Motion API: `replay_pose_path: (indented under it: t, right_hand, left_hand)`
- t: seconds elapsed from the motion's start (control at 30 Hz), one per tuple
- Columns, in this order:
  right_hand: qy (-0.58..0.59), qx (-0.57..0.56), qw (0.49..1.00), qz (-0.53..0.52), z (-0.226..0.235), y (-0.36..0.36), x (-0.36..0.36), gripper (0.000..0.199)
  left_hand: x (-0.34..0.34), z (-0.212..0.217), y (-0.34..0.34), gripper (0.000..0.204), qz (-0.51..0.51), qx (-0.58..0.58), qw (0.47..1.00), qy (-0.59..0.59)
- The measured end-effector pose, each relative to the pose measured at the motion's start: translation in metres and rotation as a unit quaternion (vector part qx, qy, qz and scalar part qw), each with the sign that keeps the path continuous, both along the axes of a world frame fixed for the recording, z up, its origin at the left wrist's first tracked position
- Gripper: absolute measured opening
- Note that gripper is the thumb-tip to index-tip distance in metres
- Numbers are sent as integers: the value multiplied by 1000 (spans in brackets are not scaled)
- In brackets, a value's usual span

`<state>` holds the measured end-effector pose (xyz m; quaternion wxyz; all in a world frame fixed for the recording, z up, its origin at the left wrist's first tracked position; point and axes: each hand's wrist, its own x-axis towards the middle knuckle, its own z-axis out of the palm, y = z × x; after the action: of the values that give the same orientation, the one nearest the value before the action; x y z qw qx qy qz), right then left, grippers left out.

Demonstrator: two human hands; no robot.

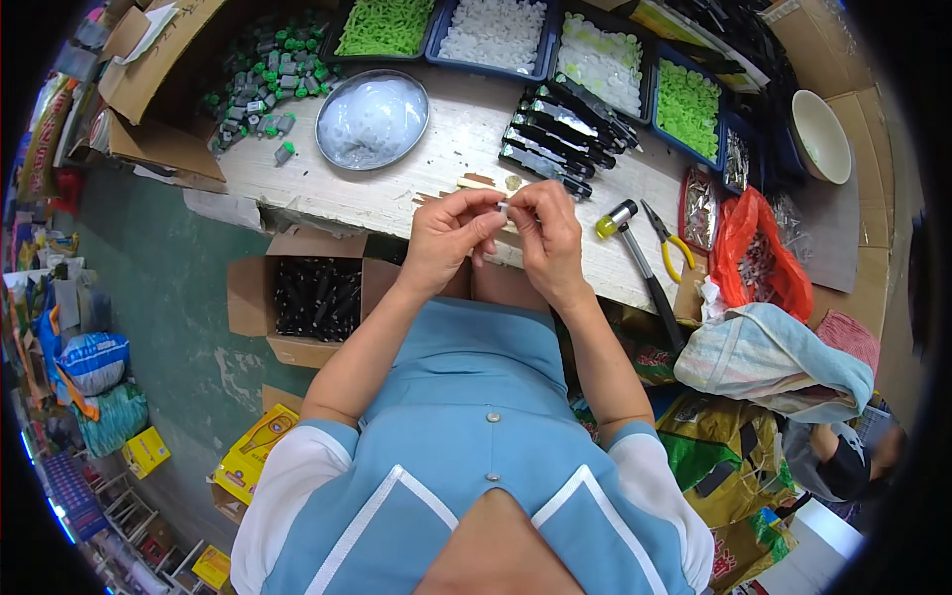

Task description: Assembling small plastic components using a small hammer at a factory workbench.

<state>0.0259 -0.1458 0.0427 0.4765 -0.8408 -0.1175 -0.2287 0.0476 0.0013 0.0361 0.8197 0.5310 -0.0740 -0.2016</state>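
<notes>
My left hand [451,238] and my right hand [551,243] meet above the front edge of the workbench. Thumbs and fingers of both are pinched together on a small whitish piece [503,206] between them; its exact kind is too small to make out. Just beyond the fingers lie a pale strip [479,182] and a small round yellowish bit [513,182] on the bench. Farther out, a stack of black slim tool bodies [560,129] lies to the right, and a round metal dish [373,119] of translucent white pieces stands to the left.
Trays of green parts [385,27] and white parts [493,35] line the back. Grey-green small parts [283,79] are heaped at left. A hammer [640,263], yellow-handled pliers [678,253] and a red bag [762,253] lie right. A carton of black parts [317,297] stands below left.
</notes>
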Motion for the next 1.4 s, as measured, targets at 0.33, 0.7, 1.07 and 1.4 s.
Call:
replay_pose_path:
  t: [0.33,0.7,1.07,1.4]
  right_hand:
    - [24,-188,981,-47,-18,-3,11,7]
    - [15,-247,968,-32,-18,-7,16,15]
    - [192,-315,873,-319,7,-210,-28,12]
    - [281,-354,828,-333,-10,-229,-20,9]
  left_hand:
    - [29,-15,7,19,47,231,956,-173]
    - [44,-10,-5,17,-5,407,871,-276]
    - [141,42,-61,11,-100,447,785,-418]
    - [223,38,-171,14,-231,607,545,-530]
